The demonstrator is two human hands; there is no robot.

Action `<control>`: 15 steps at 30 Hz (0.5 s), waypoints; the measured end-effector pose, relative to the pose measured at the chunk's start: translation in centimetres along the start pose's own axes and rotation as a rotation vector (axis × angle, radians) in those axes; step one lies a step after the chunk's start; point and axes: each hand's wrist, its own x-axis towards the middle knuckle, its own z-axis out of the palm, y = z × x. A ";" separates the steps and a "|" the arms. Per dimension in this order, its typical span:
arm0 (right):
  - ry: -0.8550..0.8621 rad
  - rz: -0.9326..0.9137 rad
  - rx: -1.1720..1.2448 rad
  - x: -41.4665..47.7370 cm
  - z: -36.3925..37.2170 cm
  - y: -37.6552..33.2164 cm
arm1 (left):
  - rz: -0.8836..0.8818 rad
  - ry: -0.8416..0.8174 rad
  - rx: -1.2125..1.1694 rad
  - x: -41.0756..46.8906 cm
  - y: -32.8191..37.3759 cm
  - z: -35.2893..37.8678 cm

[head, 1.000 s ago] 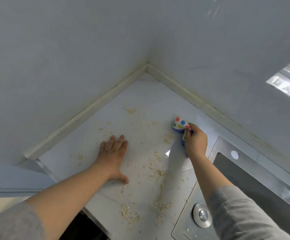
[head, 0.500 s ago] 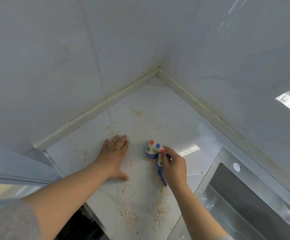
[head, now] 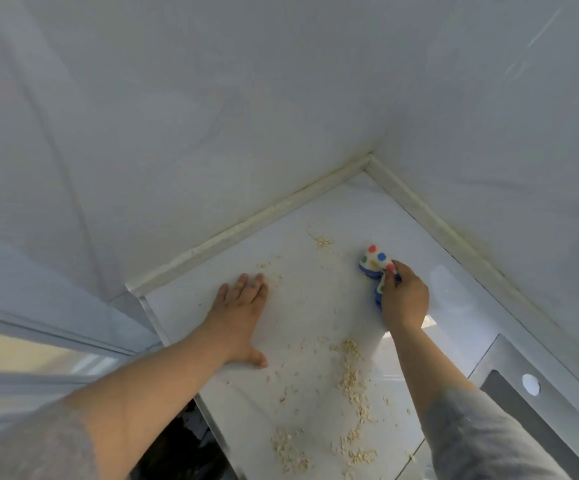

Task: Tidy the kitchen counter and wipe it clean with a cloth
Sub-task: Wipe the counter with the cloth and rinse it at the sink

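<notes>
The white counter (head: 315, 303) fills a wall corner and is strewn with pale oat-like flakes (head: 350, 368), thickest toward the near edge. My right hand (head: 404, 297) is closed on a bunched white cloth with coloured dots and a blue underside (head: 374, 259), pressed on the counter near the right wall. My left hand (head: 243, 310) lies flat on the counter to the left, fingers spread, holding nothing. A smaller flake patch (head: 324, 241) lies toward the corner.
Two white walls meet at the corner (head: 369, 159), edged by a cream sealing strip (head: 246, 225). A steel sink (head: 523, 410) with a round white plug hole cover sits at the lower right. The counter's left end (head: 156, 320) drops off to a dark gap.
My right hand has swept the cloth from beside my left hand back out to the right and farther toward the wall. My left hand stayed flat in place. The camera view shifted.
</notes>
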 end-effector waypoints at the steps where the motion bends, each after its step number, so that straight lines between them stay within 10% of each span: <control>1: -0.013 0.000 -0.015 0.1 0.5 -0.1 | -0.006 -0.001 -0.003 0.1 -0.1 0.0; 15: -0.314 -0.101 0.202 -7.5 2.1 -3.0 | -0.087 0.004 -0.031 0.5 -2.4 -0.5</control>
